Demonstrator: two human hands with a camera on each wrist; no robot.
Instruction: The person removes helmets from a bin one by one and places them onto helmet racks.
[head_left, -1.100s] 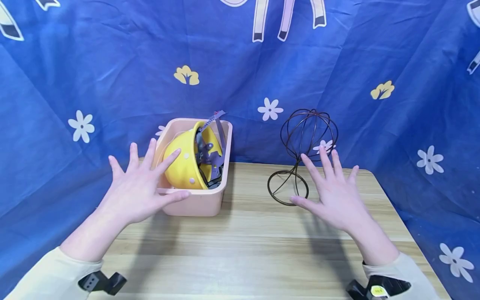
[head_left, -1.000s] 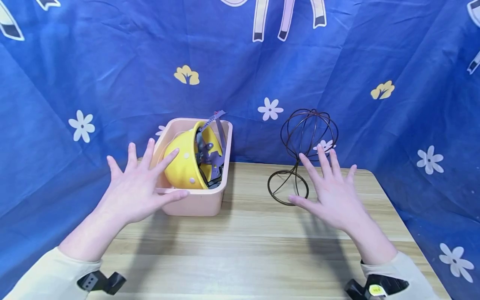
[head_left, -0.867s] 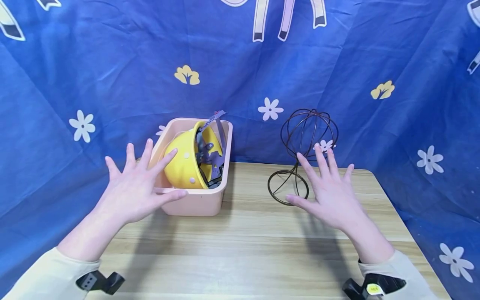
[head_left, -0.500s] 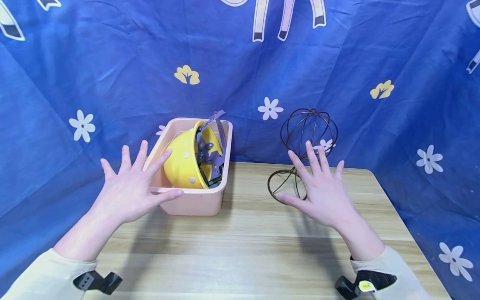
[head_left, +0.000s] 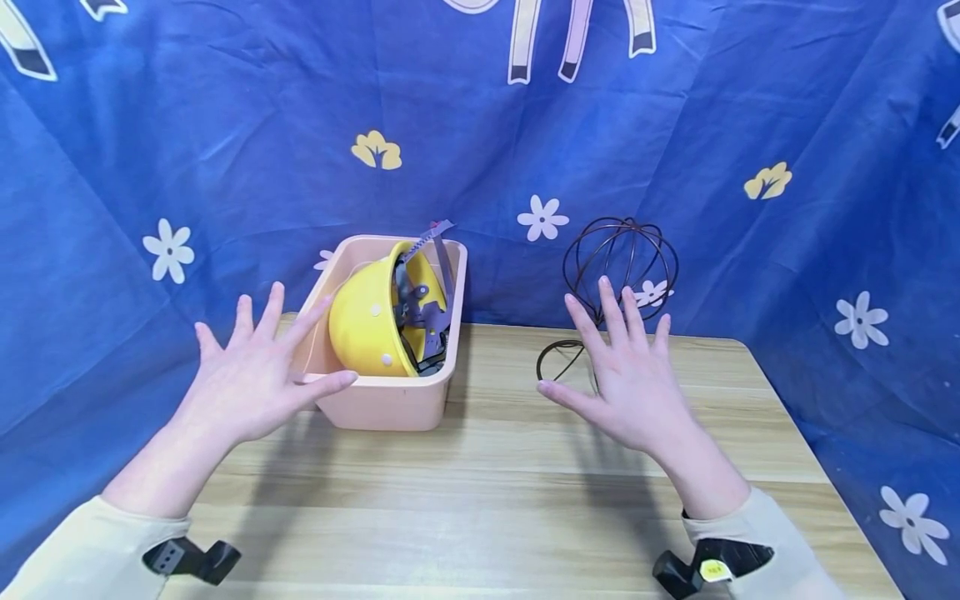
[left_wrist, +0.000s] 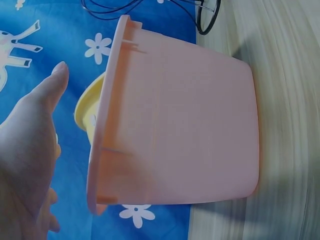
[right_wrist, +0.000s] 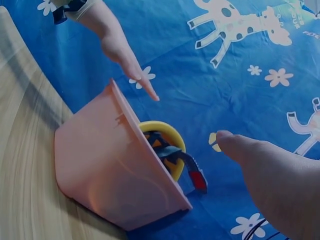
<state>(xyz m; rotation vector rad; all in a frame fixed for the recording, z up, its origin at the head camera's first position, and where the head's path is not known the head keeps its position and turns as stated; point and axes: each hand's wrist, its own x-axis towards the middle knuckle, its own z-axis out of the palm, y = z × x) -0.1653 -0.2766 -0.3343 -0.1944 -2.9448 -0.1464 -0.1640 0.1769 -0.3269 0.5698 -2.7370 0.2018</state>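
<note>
A yellow hard hat [head_left: 367, 321] lies tipped on its side in a pink plastic bin [head_left: 390, 408], its dark harness and purple-grey strap facing right. My left hand [head_left: 247, 379] hovers with spread fingers in front of the bin's left side, holding nothing; the left wrist view shows it apart from the bin wall [left_wrist: 180, 120]. My right hand [head_left: 630, 387], fingers also spread, hangs in the air before a dark wire stand [head_left: 621, 258] with a globe-shaped top and ring base. That hand hides part of the stand. In the right wrist view a red buckle [right_wrist: 198, 180] dangles from the strap.
A wood-grain table [head_left: 480, 517] carries the bin and the wire stand near its back edge. Behind and at both sides hangs a blue cloth [head_left: 465, 150] with flowers and animal figures. Black wrist cameras [head_left: 191, 560] sit on both sleeves.
Both hands have drifted left, the right one farther, so it now covers more of the wire stand. Their fingers stay spread. The bin, hard hat and stand have stayed in place.
</note>
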